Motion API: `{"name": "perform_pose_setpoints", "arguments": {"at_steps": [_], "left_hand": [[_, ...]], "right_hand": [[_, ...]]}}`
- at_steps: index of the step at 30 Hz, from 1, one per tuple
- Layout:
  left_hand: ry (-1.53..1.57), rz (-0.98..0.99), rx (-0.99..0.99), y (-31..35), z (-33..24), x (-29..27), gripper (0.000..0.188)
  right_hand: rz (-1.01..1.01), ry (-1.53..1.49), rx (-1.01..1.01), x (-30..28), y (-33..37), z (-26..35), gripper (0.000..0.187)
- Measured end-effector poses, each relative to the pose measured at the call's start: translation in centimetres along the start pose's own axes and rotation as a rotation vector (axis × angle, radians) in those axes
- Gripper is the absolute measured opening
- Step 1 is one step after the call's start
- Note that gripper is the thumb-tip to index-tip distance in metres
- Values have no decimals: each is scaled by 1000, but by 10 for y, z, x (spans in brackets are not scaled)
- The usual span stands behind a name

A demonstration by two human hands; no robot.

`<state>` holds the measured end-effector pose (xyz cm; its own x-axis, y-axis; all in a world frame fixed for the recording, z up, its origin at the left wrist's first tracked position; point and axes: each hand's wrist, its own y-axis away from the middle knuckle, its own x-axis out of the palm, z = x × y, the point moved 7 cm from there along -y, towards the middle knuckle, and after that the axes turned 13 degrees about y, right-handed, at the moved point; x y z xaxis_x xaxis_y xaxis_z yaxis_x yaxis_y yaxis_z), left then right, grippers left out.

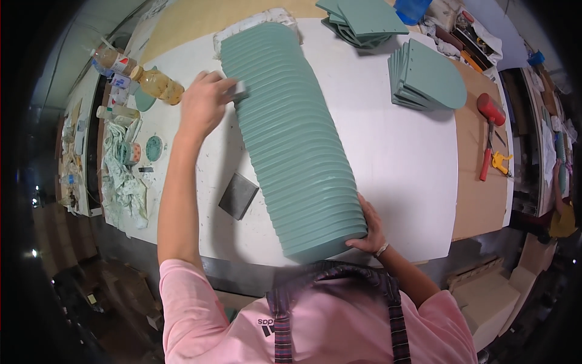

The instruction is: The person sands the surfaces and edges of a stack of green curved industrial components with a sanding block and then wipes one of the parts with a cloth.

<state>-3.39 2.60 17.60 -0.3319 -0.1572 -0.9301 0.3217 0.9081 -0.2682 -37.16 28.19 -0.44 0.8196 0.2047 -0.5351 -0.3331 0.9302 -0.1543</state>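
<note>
Pink shirt [200,315]; left hand [207,104], ten o'clock, pinching grey block [241,91], best kept flat; right hand [372,228], four, cupping green stack [297,139].

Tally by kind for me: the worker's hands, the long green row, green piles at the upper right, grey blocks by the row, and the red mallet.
Hands: 2 (left hand, right hand)
Long green row: 1
Green piles: 2 (upper pile, lower pile)
Grey blocks: 2 (light block, dark block)
Red mallet: 1
Total: 8
</note>
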Motion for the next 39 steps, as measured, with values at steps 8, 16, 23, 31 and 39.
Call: {"name": "perform_pose_setpoints", "arguments": {"at_steps": [8,16,23,31,39], "left_hand": [[181,-38,147,13,-64,4,35],[57,-79,-88,47,-7,-20,28],[31,-159,-80,18,-23,3,26],[79,-193,-119,2,-57,23,25],[191,-252,-207,13,-44,20,25]], "right_hand": [[31,4,46,-1,-1,-1,124],[1,52,18,-1,1,-2,121],[-11,37,-22,-2,-4,5,121],[1,47,-12,-2,-1,1,123],[12,124,-12,2,-2,0,126]]}}
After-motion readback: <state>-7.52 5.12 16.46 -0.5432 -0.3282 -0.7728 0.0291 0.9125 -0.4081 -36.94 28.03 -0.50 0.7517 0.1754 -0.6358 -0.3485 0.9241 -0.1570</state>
